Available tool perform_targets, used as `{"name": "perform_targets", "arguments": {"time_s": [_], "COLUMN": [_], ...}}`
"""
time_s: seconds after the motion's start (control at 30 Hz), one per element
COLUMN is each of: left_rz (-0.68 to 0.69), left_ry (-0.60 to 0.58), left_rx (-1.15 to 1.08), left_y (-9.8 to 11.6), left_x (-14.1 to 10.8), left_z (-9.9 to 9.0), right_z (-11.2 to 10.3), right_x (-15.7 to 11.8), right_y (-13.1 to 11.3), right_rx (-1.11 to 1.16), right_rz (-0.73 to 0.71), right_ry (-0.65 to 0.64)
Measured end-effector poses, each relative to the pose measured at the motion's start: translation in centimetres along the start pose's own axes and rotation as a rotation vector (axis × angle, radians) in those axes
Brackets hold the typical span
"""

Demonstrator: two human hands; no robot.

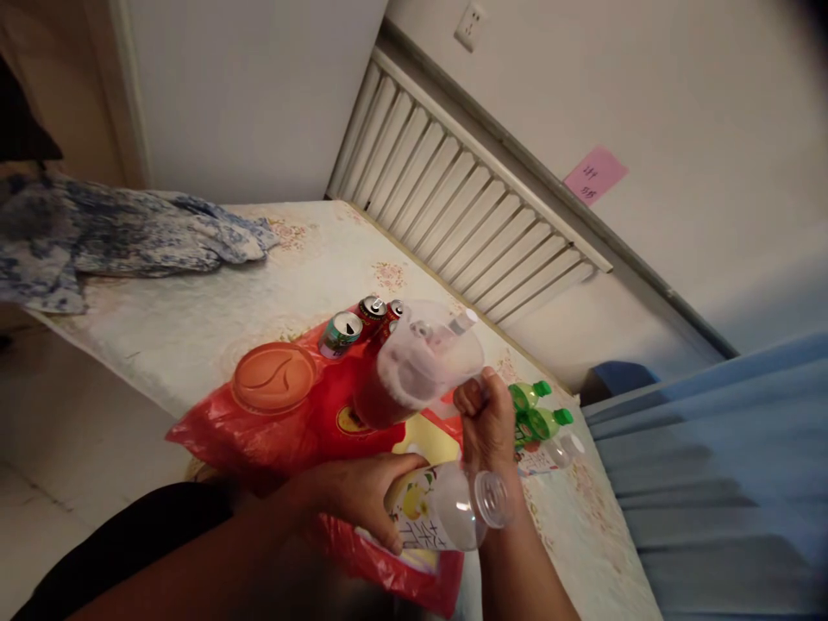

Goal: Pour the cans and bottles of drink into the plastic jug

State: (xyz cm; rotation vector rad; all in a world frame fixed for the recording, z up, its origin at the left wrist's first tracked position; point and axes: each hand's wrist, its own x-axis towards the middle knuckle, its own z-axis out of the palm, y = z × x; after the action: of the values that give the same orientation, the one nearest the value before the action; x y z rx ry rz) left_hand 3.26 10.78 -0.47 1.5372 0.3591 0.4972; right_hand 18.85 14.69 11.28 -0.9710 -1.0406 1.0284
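Observation:
My left hand (359, 493) is wrapped round a clear plastic bottle (446, 511) that has a pale label with a yellow fruit. The bottle tilts with its uncapped mouth towards the right, and no liquid shows in its upper part. My right hand (490, 418) grips the handle side of a translucent pitcher (430, 358). Inside the pitcher is a dark reddish drink with pinkish froth on top. The pitcher leans, and its base is hidden behind my left hand and the red plastic bag (259, 440).
An orange-red round lid (274, 378) lies on the bag. Behind it stand a green can (340, 335) and dark red cans (372, 316). Green-capped bottles (540, 423) are to the right on the floral tablecloth (220, 302). A patterned cloth (148, 228), radiator (453, 190) and blue curtain (724, 466) surround the table.

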Motion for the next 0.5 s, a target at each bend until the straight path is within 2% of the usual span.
{"name": "perform_targets", "arguments": {"time_s": [0.23,0.37,0.5], "left_rz": [0.019,0.032,0.009], "left_ry": [0.033,0.132,0.274], "left_rx": [0.005,0.004,0.059], "left_y": [0.9,1.5,1.3], "left_x": [-0.6,-0.8,-0.7], "left_z": [-1.4,-2.4,-3.5], "right_z": [-2.1,-3.9,-6.1], "right_x": [0.7,0.4,0.0], "right_y": [-7.1,-9.9,-11.8], "right_rx": [-0.052,-0.150,-0.246], "right_rz": [-0.143,-0.179,-0.154], "right_ry": [0.068,0.103,0.111]}}
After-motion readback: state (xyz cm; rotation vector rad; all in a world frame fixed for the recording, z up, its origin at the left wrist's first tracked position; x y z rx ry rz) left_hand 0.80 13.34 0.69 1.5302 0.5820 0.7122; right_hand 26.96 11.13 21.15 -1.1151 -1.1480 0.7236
